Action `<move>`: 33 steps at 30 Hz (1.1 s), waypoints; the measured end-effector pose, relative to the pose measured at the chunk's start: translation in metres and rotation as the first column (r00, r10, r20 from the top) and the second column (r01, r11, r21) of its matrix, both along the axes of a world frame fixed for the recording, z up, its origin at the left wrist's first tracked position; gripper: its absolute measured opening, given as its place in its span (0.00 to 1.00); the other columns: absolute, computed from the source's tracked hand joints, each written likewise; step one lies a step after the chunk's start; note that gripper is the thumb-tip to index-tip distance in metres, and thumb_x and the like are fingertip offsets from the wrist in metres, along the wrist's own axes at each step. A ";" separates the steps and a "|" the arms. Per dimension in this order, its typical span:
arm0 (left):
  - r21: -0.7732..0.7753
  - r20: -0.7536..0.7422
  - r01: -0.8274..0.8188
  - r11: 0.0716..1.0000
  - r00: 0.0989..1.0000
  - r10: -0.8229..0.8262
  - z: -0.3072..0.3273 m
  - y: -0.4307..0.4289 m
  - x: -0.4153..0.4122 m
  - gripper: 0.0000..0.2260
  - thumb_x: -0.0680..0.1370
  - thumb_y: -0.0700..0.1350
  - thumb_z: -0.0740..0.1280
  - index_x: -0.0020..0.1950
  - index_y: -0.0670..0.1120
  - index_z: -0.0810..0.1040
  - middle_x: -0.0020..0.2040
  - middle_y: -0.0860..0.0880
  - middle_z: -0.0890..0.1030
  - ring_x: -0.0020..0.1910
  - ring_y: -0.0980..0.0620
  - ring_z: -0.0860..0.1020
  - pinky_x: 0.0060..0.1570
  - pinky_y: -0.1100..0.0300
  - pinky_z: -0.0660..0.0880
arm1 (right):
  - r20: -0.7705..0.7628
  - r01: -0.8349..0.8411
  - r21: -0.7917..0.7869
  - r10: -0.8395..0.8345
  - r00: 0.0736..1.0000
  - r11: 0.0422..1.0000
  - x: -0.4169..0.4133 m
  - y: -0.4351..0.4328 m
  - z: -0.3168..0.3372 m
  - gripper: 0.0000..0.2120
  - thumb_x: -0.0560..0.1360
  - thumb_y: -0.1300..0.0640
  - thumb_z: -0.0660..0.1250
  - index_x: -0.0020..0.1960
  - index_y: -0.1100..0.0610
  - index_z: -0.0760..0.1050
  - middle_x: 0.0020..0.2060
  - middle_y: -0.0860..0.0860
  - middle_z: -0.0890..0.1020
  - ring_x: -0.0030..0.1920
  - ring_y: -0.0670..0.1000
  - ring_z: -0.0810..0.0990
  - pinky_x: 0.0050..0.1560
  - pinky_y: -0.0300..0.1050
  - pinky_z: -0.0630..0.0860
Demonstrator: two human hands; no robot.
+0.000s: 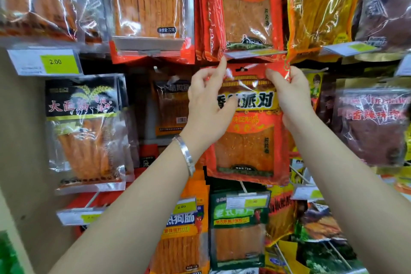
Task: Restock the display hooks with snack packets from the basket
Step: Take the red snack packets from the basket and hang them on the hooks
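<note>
A red snack packet is held upright in front of the display, gripped at its upper edge by both hands. The left hand is closed on the top left corner, with the thumb laid across the printed front and the index finger stretched up along the edge. The right hand pinches the top right corner. The two-corner grip is judged to keep the header flat and taut, so that the hang hole in its middle is left uncovered and can be aimed.

The hole lies just below the price tag at the front of the hook above, where matching red packets already hang. The held packet is therefore judged to be meant for that hook. The hook's wire is hidden behind the tag and the packets, and it cannot be told whether the hole has met it. The packet is not yet seen hung.

The basket is not in view. A silver bangle is worn on the left wrist. A black packet to the left and a green packet below hang on other hooks. A tear at the hole is noted as the risk if the header is forced.
</note>
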State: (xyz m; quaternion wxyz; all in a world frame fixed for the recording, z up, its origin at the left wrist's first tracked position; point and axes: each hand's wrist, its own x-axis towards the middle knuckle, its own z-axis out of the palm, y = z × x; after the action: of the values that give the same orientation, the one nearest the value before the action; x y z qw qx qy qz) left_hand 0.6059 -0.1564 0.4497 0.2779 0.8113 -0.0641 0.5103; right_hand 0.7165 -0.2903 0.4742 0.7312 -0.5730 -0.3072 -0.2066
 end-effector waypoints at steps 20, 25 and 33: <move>-0.018 -0.369 -0.037 0.999 0.929 0.028 -0.100 0.057 0.040 0.38 0.75 0.46 0.65 0.68 0.75 0.44 0.77 0.50 0.46 0.75 0.50 0.53 0.63 0.62 0.56 | 0.615 0.665 -0.416 -0.347 0.708 0.620 0.027 0.022 -0.128 0.24 0.74 0.56 0.69 0.68 0.58 0.70 0.69 0.57 0.69 0.71 0.59 0.65 0.68 0.59 0.66; -0.110 -0.459 -0.088 0.990 0.888 0.028 -0.108 0.066 0.057 0.40 0.75 0.46 0.66 0.71 0.71 0.40 0.77 0.45 0.50 0.75 0.49 0.56 0.60 0.64 0.59 | 0.575 0.593 -0.597 -0.227 0.786 0.540 0.055 0.040 -0.129 0.28 0.77 0.51 0.65 0.74 0.54 0.61 0.76 0.53 0.58 0.76 0.55 0.52 0.71 0.52 0.58; -0.205 -0.631 -0.140 0.969 0.776 -0.021 -0.090 0.081 0.084 0.36 0.76 0.48 0.65 0.76 0.59 0.47 0.77 0.44 0.51 0.75 0.51 0.54 0.69 0.59 0.59 | 0.431 0.446 -0.847 -0.115 0.895 0.290 0.076 0.062 -0.107 0.33 0.78 0.57 0.62 0.78 0.53 0.48 0.78 0.52 0.45 0.77 0.56 0.49 0.73 0.53 0.61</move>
State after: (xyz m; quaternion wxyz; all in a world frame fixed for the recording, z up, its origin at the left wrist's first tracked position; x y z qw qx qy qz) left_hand 0.6895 -0.0749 0.3595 0.3632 0.8966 0.1203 0.2231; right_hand 0.7925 -0.2286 0.3670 0.1706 -0.8929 -0.3647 -0.2017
